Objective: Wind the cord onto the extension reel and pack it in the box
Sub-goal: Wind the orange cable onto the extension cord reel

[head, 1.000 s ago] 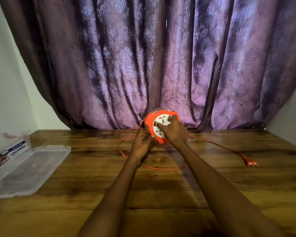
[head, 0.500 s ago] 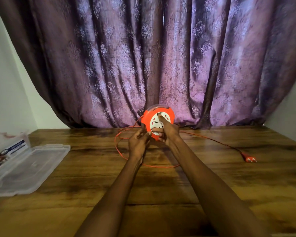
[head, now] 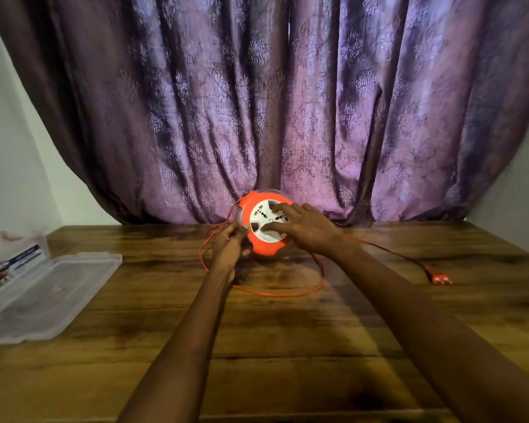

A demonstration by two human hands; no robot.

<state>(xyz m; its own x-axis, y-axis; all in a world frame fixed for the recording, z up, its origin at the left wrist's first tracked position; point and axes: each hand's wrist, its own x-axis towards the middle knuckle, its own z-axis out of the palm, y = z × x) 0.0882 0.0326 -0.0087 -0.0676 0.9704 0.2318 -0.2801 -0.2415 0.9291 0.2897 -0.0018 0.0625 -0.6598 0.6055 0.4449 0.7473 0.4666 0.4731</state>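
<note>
An orange extension reel [head: 258,245] with a white socket face stands tilted at the far middle of the wooden table [head: 287,346], near the curtain. My right hand [head: 306,228] lies over the socket face with fingers spread on it. My left hand [head: 229,248] is at the reel's left rim, pinching the thin orange cord [head: 275,294]. The cord loops loosely on the table in front of the reel and runs right to its orange plug [head: 439,277]. A clear plastic box [head: 9,261] lies open at the left.
The box's flat clear lid [head: 52,296] is spread on the table beside its base, which holds printed packaging. A purple patterned curtain [head: 272,102] hangs behind the table's far edge. White walls flank both sides.
My right hand has shifted from the reel's lower front to lie across the socket face, and the reel has turned a little. The loose cord loop and plug lie much as before.
</note>
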